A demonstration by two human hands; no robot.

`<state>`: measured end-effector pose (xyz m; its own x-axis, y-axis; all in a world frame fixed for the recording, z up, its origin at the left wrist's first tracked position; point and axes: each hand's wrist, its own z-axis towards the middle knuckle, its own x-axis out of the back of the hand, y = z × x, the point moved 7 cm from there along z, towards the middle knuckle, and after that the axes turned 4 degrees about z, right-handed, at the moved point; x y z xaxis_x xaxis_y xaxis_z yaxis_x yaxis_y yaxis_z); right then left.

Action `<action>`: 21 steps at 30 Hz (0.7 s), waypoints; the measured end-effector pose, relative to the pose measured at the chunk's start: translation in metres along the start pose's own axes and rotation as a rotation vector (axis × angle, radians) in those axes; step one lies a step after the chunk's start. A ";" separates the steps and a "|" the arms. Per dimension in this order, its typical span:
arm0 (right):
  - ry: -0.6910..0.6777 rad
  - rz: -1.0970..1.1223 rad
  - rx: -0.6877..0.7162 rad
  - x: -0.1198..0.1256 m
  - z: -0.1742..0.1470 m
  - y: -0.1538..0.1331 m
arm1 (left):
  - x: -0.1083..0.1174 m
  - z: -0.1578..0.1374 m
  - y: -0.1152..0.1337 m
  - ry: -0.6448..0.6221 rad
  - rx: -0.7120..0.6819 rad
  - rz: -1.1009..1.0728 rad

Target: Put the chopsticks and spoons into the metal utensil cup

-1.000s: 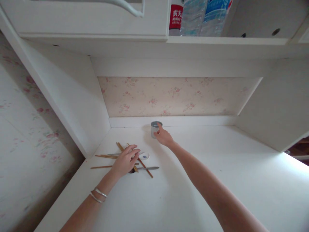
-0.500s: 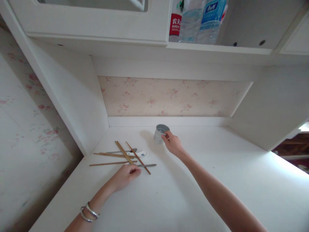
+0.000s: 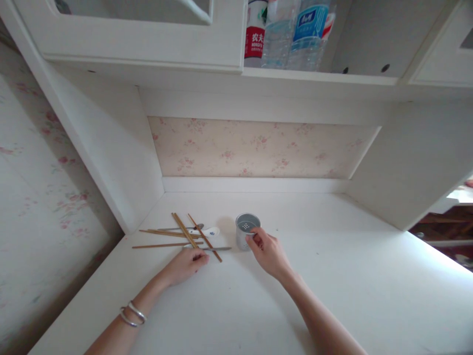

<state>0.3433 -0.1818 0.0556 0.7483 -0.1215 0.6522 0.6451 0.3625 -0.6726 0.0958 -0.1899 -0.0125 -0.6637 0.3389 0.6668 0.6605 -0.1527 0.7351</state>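
1. The right hand (image 3: 269, 252) is seen gripping a small grey metal cup (image 3: 247, 230) at its rim, thumb and fingers pinched on the near right edge.
2. The cup is stood upright on the white desk (image 3: 332, 276), near the middle; small holes are seen in its bottom.
3. The left hand (image 3: 185, 264) is laid on the desk at 9 o'clock from the right hand, fingers curled together, fingertips touching the near end of a metal utensil (image 3: 218, 248). Whether it is pinched or only touched cannot be told.
4. A loose pile of wooden chopsticks (image 3: 177, 235) is spread at 9 o'clock from the cup, crossed over one another.
5. A white spoon (image 3: 209, 231) with a blue mark is lying among the chopsticks, just beside the cup's left side, not touching it.
6. A second metal utensil (image 3: 185, 228) is partly covered by the chopsticks at the far side of the pile.
7. Two silver bangles (image 3: 132, 313) are worn on the left wrist.
8. Water bottles (image 3: 295, 34) are stood on the shelf (image 3: 332, 77) at 12 o'clock above the desk, beside a red-labelled bottle (image 3: 254, 37).
9. Floral wallpaper (image 3: 258, 147) is seen behind the desk.
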 end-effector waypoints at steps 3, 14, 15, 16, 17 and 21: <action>0.022 0.107 0.014 0.002 -0.003 0.002 | 0.001 0.001 -0.001 0.002 0.026 -0.001; 0.262 0.654 -0.363 0.005 -0.003 0.065 | 0.019 -0.006 -0.003 0.112 0.171 -0.146; 0.248 0.692 -0.406 -0.001 -0.002 0.072 | 0.026 -0.006 -0.004 0.159 0.174 -0.174; 0.234 0.714 -0.444 -0.006 -0.001 0.078 | 0.036 -0.007 -0.006 0.221 0.169 -0.200; 0.221 0.720 -0.472 -0.011 -0.001 0.083 | 0.047 -0.007 -0.008 0.291 0.165 -0.218; 0.186 0.665 -0.472 -0.021 -0.003 0.090 | 0.089 -0.004 -0.029 0.431 0.245 -0.076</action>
<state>0.3860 -0.1491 -0.0201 0.9825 -0.1842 0.0274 0.0265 -0.0072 -0.9996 0.0160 -0.1586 0.0263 -0.7636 -0.0814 0.6406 0.6335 0.0975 0.7676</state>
